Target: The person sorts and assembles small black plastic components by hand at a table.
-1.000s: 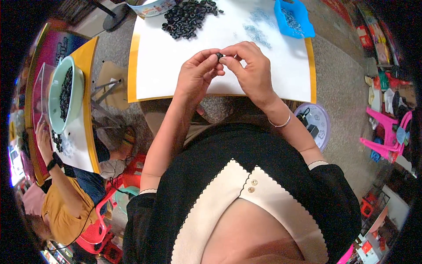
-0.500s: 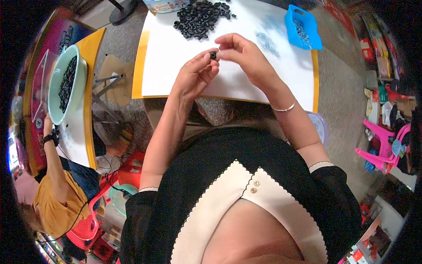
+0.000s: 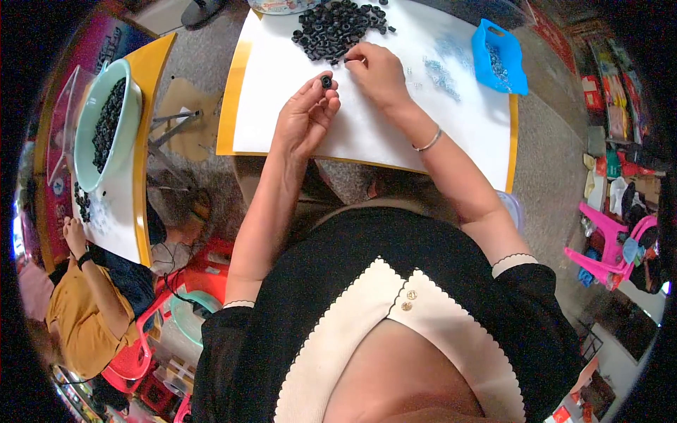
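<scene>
Black and slightly glossy, a small ring-shaped piece (image 3: 326,82) is sitting between the thumb and fingertips of the left hand (image 3: 305,116), raised above the white-topped bench (image 3: 472,127). Short and stubby, it is showing a round rim with a hole in its middle. That holed end is facing up toward the viewer, so the axis through the hole is pointing roughly the same way; which side is longest is too small to tell. Any marking on it is too small to read.

The right hand (image 3: 381,76) is bending its thumb and forefinger close together at the near edge of a heap of black pieces (image 3: 338,32); whether it is gripping one cannot be told. Right of the heap, tiny clear bits (image 3: 443,79) are lying scattered, and a blue tray (image 3: 517,67) is standing at the far right, holding more. Colourful print is covering a tub (image 3: 282,7) at the far edge, mostly cut off, while pale lettering is running along a purple panel (image 3: 106,35) at the far left.
</scene>
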A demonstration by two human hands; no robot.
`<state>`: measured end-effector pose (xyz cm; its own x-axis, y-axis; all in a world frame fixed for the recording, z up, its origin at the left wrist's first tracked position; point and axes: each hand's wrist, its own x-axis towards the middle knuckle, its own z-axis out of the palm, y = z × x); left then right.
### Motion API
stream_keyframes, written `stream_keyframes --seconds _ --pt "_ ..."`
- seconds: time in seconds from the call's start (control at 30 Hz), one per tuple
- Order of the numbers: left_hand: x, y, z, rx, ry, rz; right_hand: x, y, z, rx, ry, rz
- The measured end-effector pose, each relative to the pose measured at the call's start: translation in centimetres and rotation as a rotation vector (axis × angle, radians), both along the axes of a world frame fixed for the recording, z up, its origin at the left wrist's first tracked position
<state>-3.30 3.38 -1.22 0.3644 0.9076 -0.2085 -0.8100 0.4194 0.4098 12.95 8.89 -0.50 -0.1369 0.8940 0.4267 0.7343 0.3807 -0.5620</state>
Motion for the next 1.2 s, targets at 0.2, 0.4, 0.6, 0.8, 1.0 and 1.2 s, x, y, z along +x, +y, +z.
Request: stream_keyframes --seconds 0.2,0.4,0.6,0.8,1.0,1.2 --pt "0.9 0.0 0.5 -0.005 0.002 0.005 1.9 -2.9 2.0 -0.393 0.686 0.116" --pt "1.7 -0.5 1.6 0.006 0.023 -0.031 2.7 -5.7 4.8 -0.563 0.986 0.217" --pt "2.6 -1.5 3.7 0.052 0.103 -0.055 3.8 -7.3 5.4 -0.498 1.049 0.226" --pt "3.2 -2.4 4.7 0.099 0.144 -0.067 3.1 -9.0 6.8 -0.435 1.028 0.233" --pt "3.4 -3.0 5.6 0.091 0.241 -0.040 2.9 -9.1 6.1 -0.344 0.921 0.202" --pt "3.5 -3.5 5.9 0.130 0.377 0.022 2.7 -9.6 6.6 -0.096 0.551 0.119"
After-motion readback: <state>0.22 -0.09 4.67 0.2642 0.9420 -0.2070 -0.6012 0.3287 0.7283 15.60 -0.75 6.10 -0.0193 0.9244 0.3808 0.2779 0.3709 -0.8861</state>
